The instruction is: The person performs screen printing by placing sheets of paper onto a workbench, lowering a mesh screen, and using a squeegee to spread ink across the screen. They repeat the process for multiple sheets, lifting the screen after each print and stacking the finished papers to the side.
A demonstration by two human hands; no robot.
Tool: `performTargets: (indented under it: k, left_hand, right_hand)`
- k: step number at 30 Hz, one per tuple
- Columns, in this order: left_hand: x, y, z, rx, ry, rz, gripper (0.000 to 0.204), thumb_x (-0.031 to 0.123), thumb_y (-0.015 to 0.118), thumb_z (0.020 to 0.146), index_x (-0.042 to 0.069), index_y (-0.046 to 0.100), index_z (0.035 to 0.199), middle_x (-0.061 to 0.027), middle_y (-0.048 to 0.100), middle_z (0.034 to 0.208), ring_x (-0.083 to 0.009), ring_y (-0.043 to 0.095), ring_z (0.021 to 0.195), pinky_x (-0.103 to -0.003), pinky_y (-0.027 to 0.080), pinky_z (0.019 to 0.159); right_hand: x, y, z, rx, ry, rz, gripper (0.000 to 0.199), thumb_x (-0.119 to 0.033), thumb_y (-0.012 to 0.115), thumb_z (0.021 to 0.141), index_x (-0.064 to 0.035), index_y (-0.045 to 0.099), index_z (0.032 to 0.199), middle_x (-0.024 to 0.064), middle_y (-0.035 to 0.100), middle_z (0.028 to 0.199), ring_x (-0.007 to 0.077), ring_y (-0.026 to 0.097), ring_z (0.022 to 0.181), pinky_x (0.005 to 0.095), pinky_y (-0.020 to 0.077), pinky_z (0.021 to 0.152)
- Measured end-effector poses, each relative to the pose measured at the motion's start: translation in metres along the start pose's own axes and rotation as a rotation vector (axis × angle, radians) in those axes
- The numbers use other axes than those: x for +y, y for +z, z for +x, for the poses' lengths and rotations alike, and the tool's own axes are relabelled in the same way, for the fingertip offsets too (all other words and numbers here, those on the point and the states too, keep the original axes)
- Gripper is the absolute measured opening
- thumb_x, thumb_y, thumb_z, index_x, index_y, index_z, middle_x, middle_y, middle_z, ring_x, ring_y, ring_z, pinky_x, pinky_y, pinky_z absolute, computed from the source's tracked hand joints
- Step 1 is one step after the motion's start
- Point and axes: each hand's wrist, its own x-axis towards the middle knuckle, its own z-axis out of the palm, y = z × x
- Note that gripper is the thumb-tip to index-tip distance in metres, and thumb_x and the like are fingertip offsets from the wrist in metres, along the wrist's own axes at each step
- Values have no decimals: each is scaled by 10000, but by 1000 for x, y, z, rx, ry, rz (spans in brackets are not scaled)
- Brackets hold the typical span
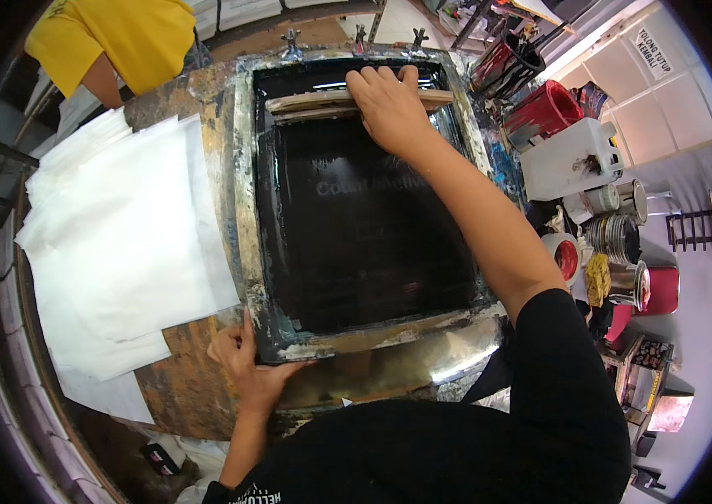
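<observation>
A screen-printing frame [248,218] with paint-stained wooden sides lies on the table, its dark mesh [364,244] wet with black ink and faintly lettered. Near its far end my right hand [389,105] is closed over a wooden squeegee [314,102], which lies crosswise on the mesh. At the frame's near left corner is my left hand [253,370]; thumb and forefinger are spread along the two outer edges, touching the wood. The squeegee's blade edge is hidden from me.
A fanned stack of white sheets [120,244] covers the table's left side. Metal clamps [291,44] hold the frame's far edge. Along the right stand a red-stained ink tub [545,109], a white jerrycan [570,160] and several tins. A person in a yellow shirt [112,42] is at far left.
</observation>
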Motion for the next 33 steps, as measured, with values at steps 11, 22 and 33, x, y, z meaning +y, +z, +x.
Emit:
performTargets:
  k: [11,22,33]
  left_hand:
    - [1,6,8,36,19,10,1206,733,940,513,28,663,1451,-116,595,1083,-321,540,1115,-499,322,1039]
    - [4,5,3,75,30,-15,1143,685,959,543,43,668,1443,-91,571,1121,-298,495,1169,-493,285,1095]
    - [63,-48,40,216,14,-926,1016,237,1006,760,-109,463,1546,-159,731,1273,-204,700,1160,-354,561,1022]
  right_hand:
    - [-58,-64,-89,-18,24,18,397,-59,744,817,-114,571,1169,46,618,1077,276,619,1076,534,396,961]
    - [-126,-162,-206,-219,16,61,195,-105,616,929,-126,593,1122,52,624,1030,275,623,1028,505,429,913]
    - [-114,-254,-194,-65,64,212,338,-195,674,894,-92,643,1214,123,653,1069,335,620,1082,503,439,958]
